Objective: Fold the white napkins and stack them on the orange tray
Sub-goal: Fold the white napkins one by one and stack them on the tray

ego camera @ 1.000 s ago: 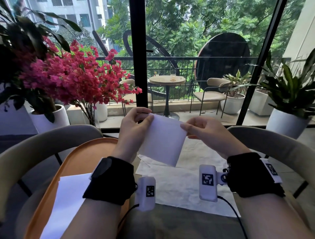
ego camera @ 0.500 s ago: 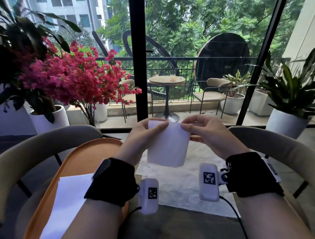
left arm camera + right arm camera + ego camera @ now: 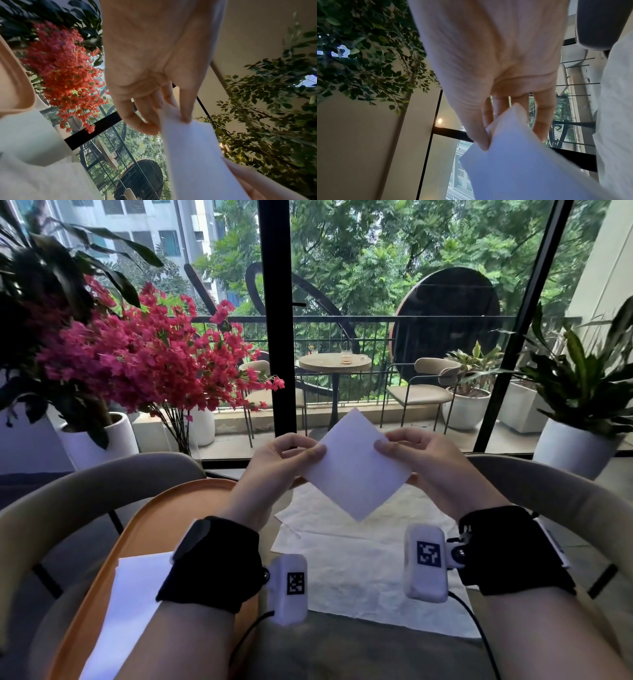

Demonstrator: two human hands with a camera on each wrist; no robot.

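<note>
A small folded white napkin [image 3: 356,467] hangs in the air above the table, turned like a diamond. My left hand [image 3: 301,455] pinches its left edge between thumb and fingers [image 3: 186,117], and my right hand [image 3: 394,448] pinches its right edge [image 3: 485,143]. The same napkin [image 3: 197,155] fills the lower part of the left wrist view and shows as a napkin [image 3: 513,162] in the right wrist view. The orange tray [image 3: 147,529] lies at the left with a folded white napkin [image 3: 133,604] on it. Unfolded white napkins [image 3: 359,563] lie flat under my hands.
Two curved beige chair backs [image 3: 85,494] flank the table, the other chair back [image 3: 565,508] at the right. A pink flowering plant [image 3: 144,361] stands at the left, a potted green plant [image 3: 582,412] at the right, and a glass wall with a black post [image 3: 274,337] beyond.
The held napkin has turned from hanging square to a diamond, with one corner up. Both hands shifted from its top corners to its side edges and sit a little lower.
</note>
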